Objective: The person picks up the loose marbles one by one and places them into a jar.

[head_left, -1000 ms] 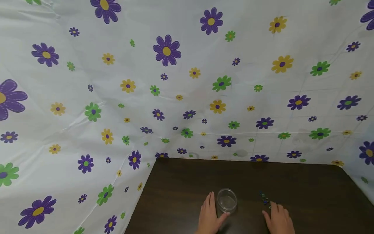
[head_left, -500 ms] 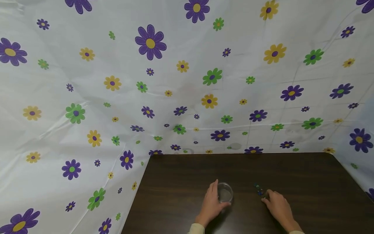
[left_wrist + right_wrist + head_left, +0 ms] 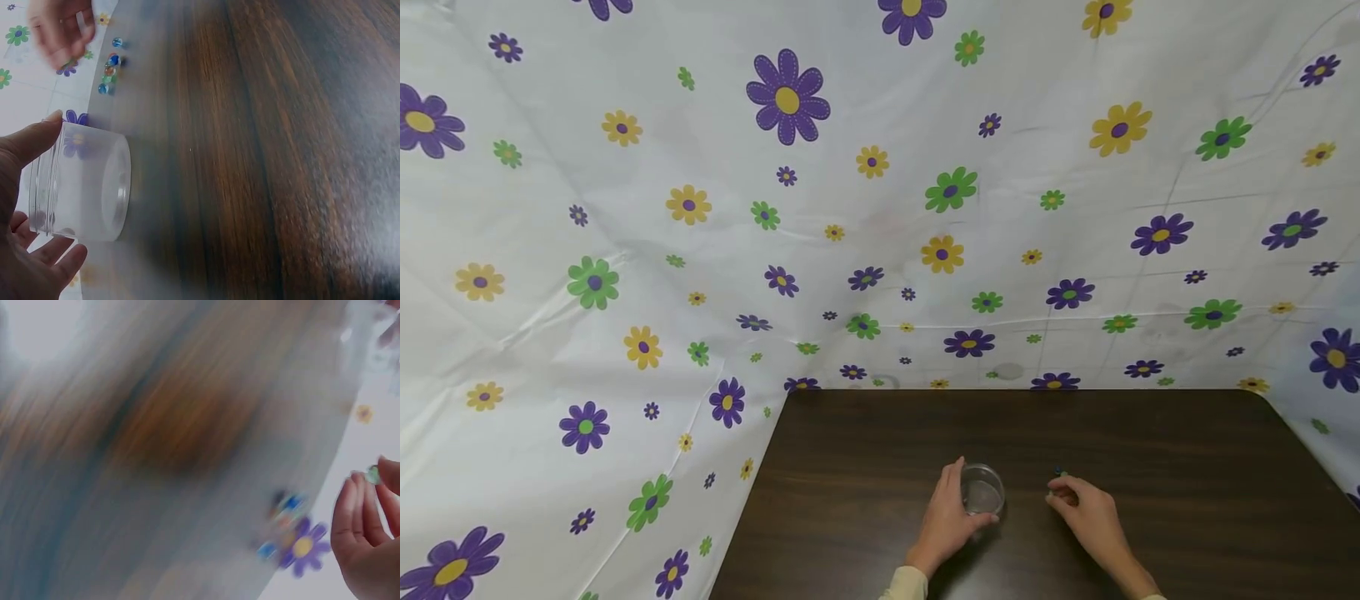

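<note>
A clear, round plastic jar (image 3: 982,493) stands on the dark wooden table, its mouth up. My left hand (image 3: 946,515) grips it from the left side, thumb and fingers on opposite sides of its wall, as the left wrist view also shows for the jar (image 3: 94,178). Raised over the table to the right of the jar, my right hand (image 3: 1092,515) pinches a pale green glass marble (image 3: 373,474) between thumb and fingertips. Several blue, green and orange marbles (image 3: 111,61) lie in a loose line on the table, mostly hidden behind the right hand in the head view.
The dark wood-grain table (image 3: 865,450) has rounded far corners. A white cloth (image 3: 880,208) printed with purple, green and yellow flowers hangs behind it and along the left side.
My left hand has closed round the jar's side. My right hand has picked a marble from the near end of the line and moved left with it, toward the jar.
</note>
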Motion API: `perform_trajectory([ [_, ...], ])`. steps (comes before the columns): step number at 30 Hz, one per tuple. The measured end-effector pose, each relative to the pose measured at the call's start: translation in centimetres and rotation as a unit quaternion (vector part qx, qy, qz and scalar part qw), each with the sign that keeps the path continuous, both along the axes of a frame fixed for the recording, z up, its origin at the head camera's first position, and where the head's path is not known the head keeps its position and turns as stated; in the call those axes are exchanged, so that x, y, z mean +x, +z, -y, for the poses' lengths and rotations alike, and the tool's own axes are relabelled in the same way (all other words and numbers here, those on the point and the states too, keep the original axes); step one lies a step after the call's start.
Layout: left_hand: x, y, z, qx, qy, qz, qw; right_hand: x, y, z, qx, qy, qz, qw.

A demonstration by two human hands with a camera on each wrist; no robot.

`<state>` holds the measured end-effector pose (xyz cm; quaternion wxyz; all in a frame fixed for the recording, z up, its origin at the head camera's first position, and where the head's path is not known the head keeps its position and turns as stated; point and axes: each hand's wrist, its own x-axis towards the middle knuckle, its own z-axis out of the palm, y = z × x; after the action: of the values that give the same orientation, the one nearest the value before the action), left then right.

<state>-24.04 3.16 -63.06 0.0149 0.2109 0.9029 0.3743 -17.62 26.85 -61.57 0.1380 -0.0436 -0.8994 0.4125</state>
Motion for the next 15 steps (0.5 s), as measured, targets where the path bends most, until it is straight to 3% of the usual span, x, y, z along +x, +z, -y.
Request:
perform_trajectory([
  [5, -0.1, -0.3, -0.4, 0.038, -0.002, 0.02, 0.9991, -0.6, 0.7, 4.0, -0.066, 0.002, -0.071, 0.995],
  [15, 0.0, -0.8, -0.2, 0.11, 0.018, 0.076, 0.9909, -2.0, 0.2, 6.4, -0.115, -0.026, -0.037, 0.992],
])
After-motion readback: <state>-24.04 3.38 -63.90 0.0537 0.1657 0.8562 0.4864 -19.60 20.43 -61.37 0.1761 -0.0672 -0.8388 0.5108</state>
